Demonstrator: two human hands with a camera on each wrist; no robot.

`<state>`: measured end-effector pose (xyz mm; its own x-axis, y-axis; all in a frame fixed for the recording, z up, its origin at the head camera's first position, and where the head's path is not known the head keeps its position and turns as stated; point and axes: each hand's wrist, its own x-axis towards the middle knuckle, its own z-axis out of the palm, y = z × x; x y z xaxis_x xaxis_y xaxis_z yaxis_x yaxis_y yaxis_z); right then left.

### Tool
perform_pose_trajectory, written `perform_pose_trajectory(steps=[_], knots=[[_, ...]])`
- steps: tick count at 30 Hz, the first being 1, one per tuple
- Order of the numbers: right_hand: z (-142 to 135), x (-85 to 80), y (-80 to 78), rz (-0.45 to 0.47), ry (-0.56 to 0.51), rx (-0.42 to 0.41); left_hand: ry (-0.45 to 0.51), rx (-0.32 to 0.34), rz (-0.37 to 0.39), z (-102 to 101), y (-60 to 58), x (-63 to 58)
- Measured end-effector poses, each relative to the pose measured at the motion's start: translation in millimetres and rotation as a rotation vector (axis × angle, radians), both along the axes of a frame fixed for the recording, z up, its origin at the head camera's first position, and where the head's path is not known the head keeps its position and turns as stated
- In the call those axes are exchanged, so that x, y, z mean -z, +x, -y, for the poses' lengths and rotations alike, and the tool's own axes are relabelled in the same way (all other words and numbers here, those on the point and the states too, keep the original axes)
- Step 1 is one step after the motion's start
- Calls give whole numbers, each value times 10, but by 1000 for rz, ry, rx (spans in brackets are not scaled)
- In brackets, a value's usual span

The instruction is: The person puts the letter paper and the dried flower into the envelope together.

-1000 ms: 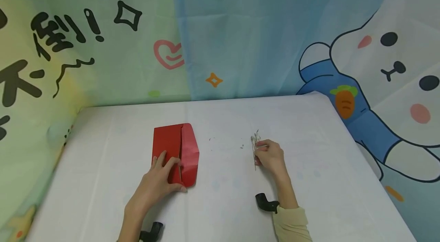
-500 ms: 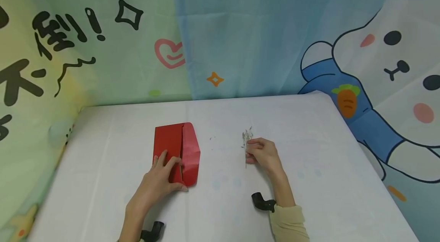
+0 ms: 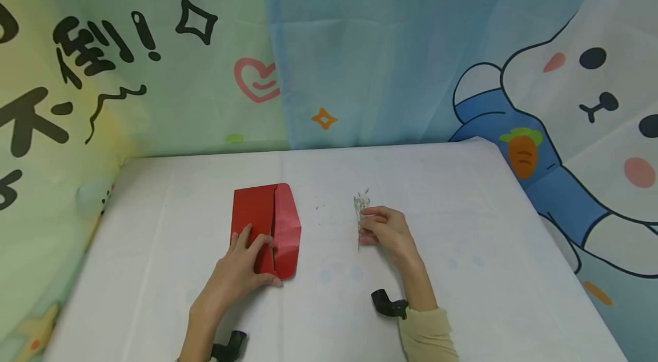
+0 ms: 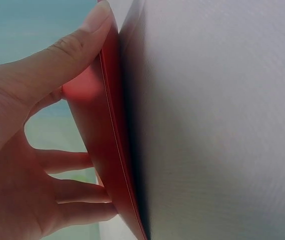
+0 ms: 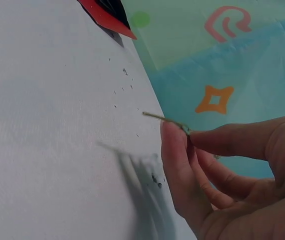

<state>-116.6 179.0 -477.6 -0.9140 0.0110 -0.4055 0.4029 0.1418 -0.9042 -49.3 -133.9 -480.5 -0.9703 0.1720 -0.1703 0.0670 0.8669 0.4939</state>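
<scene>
A red paper envelope (image 3: 253,202) lies on the white table with its pinkish flap (image 3: 288,225) unfolded to the right. My left hand (image 3: 240,270) holds it at the near end, thumb along the near edge and fingertips on the upper face. In the left wrist view, the thumb meets the edge of the envelope (image 4: 90,122), which shows a dark shadow under it. To the right, my right hand (image 3: 389,232) pinches a small bunch of thin dried flower sprigs (image 3: 362,201) above the table. One stem end (image 5: 153,116) sticks out past the fingertips in the right wrist view.
Tiny dark crumbs (image 5: 125,71) are scattered on the white tablecloth (image 3: 329,305) between envelope and sprigs. A printed curtain (image 3: 360,65) hangs behind the table's far edge. Black wrist-worn camera mounts (image 3: 389,304) sit close to the tabletop.
My right hand has moved left with the dried sprigs, closer to the envelope. My left hand and the envelope have stayed in place. The head view has shifted slightly.
</scene>
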Motion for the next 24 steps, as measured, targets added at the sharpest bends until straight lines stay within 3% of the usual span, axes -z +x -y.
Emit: perform_pose_trajectory(steps=[24], knots=[[312,-6,6,-59,-92,-84,-11,1,-22,-5,17,2]])
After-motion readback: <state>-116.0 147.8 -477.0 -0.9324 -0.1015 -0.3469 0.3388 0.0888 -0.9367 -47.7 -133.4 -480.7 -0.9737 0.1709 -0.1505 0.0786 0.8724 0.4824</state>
